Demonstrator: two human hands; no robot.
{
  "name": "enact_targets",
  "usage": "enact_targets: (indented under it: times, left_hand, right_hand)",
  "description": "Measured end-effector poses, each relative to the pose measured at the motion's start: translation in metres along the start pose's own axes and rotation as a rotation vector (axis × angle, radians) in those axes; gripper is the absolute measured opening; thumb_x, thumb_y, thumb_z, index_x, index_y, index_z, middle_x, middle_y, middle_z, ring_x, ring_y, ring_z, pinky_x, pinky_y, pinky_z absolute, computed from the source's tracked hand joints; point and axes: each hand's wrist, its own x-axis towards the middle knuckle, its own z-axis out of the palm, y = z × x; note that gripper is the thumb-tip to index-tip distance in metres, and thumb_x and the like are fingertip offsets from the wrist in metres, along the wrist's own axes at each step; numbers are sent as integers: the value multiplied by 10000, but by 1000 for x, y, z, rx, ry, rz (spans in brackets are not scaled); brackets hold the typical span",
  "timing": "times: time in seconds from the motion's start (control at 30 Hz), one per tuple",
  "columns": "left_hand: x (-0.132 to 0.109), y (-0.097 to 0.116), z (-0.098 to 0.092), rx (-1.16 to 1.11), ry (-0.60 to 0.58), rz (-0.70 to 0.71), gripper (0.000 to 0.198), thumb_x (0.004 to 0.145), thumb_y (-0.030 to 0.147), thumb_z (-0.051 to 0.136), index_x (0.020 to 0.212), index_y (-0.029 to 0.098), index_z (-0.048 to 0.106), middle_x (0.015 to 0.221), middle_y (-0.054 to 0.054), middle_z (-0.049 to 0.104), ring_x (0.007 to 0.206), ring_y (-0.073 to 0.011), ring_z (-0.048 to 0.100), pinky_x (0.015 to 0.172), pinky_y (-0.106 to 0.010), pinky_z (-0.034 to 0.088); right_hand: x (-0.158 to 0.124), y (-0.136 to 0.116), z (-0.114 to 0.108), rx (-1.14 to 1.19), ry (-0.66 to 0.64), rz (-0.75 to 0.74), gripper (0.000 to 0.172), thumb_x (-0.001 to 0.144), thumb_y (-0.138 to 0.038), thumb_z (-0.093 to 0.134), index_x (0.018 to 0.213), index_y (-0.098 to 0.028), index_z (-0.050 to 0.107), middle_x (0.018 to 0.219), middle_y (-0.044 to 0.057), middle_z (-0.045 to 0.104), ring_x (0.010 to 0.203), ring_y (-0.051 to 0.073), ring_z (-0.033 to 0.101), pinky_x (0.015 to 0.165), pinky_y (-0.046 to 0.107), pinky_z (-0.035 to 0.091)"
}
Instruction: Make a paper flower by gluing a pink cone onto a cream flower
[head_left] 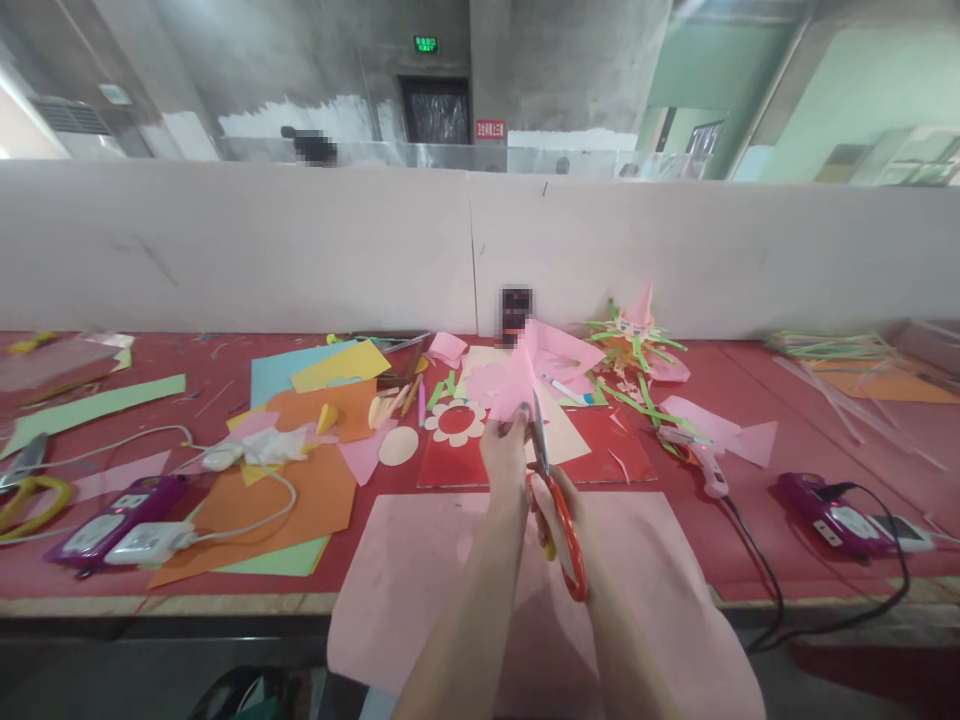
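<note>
My left hand (pixel 504 462) pinches a piece of pink paper (pixel 536 368) and holds it up over the red table. My right hand (pixel 553 508) grips orange-handled scissors (pixel 559 510), whose blades (pixel 538 435) point up into the pink paper's lower edge. Beneath my forearms a large pink sheet (pixel 420 580) hangs over the table's front edge. Just beyond my hands lies a red sheet (pixel 450 450) with a flower-shaped cut-out (pixel 455 420).
Orange, yellow, blue and green paper sheets (pixel 315 480) cover the left of the table. A purple device (pixel 112 515) with white cables sits left; another purple device (pixel 829 510) with black cable sits right. A glue gun (pixel 705 462) and a paper flower craft (pixel 637 340) lie behind.
</note>
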Motion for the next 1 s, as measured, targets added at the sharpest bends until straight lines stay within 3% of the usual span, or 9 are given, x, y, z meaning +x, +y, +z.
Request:
enact_targets:
  times: [0.1,0.33,0.67,0.83,1.0]
  left_hand:
    - [-1,3,3,-23,10,15,358,601,247,741,906,138,589,740,-36,667,689,-155,660,702,-274,522]
    - [-6,-3,7,-24,-83,7,327,610,254,734,876,131,590,803,-61,674,706,-165,660,688,-274,519]
    - [-14,-2,7,-2,-59,7,345,581,321,744,831,126,609,756,-51,674,679,-160,645,642,-249,495]
    - [-12,-2,2,5,-86,27,351,616,349,716,866,126,612,793,-61,675,682,-156,641,636,-247,485]
    - [-7,-3,0,-13,-99,40,327,631,333,703,871,129,615,798,-55,670,675,-153,638,645,-258,488]
  right_hand:
    - [2,3,0,7,-5,-26,561,662,-619,556,1026,-196,498,523,-83,413,318,43,334,290,172,298]
    - [-2,0,-6,21,35,-39,532,675,-620,544,989,-193,506,560,-75,450,313,36,342,289,172,300]
    - [-6,-1,-3,-25,51,-22,403,710,-595,536,693,-203,447,350,-101,323,280,61,311,281,173,250]
    - [-12,-7,5,-7,74,-2,415,712,-608,534,711,-205,435,357,-107,336,247,58,315,246,161,243]
    - [-11,-9,7,-6,33,67,425,721,-609,526,847,-208,469,361,-119,318,259,62,325,242,147,260]
